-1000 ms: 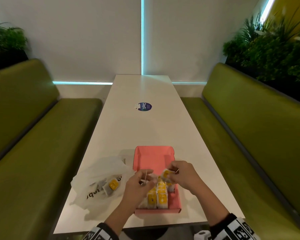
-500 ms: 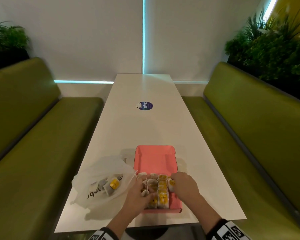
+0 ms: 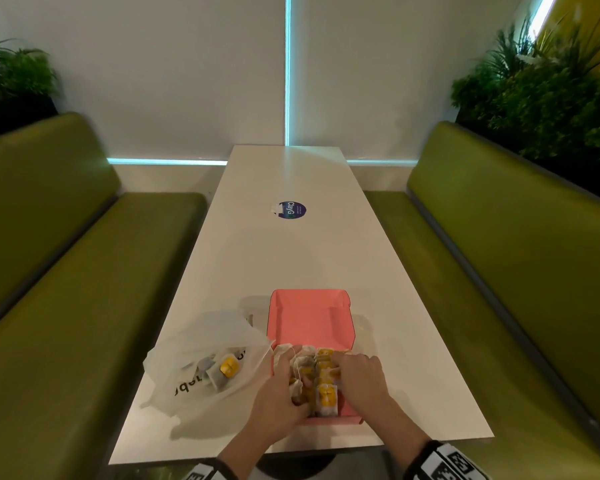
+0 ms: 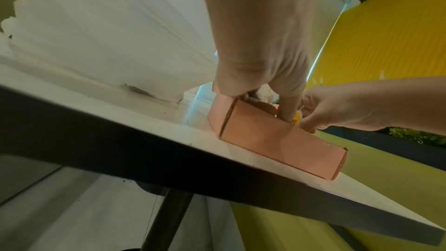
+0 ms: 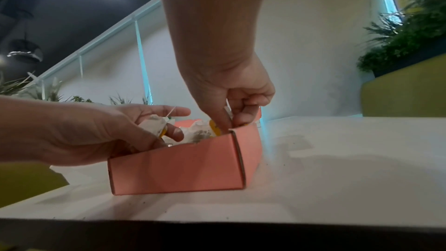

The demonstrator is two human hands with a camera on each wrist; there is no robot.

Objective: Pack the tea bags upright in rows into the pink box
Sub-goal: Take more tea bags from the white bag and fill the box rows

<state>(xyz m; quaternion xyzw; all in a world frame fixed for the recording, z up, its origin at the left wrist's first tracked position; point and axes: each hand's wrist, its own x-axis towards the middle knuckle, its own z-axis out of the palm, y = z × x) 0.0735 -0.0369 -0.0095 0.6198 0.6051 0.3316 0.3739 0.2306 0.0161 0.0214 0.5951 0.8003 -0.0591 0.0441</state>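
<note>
Since a second ago both hands have dropped from above the box down into its near end, and the tea bag held up between them is now among the others.

The left hand (image 3: 280, 396) reaches in at the near left corner of the pink cardboard box (image 3: 310, 317), its grip curled around a white paper tea bag (image 5: 154, 125) with a string, as the right wrist view shows. The right hand (image 3: 361, 379) comes in from the near right corner, thumb and fingers pinching down among the bags; which bag it grips cannot be told. The tea bags with yellow tags (image 3: 326, 396) stand in rows filling the near half of the box; the far half shows bare pink floor.

Just left of the box lies a crumpled translucent plastic bag (image 3: 201, 344) with partly hidden black lettering, not readable, and more yellow-tagged tea bags inside.

The long white counter (image 3: 291, 258) carries, well beyond the box, a round dark-blue sticker (image 3: 292, 209) reading "ClayG". Olive-green padded benches (image 3: 84, 271) flank it, green plants (image 3: 548, 95) sit behind them, and a white wall with cyan light strips closes the far end.
</note>
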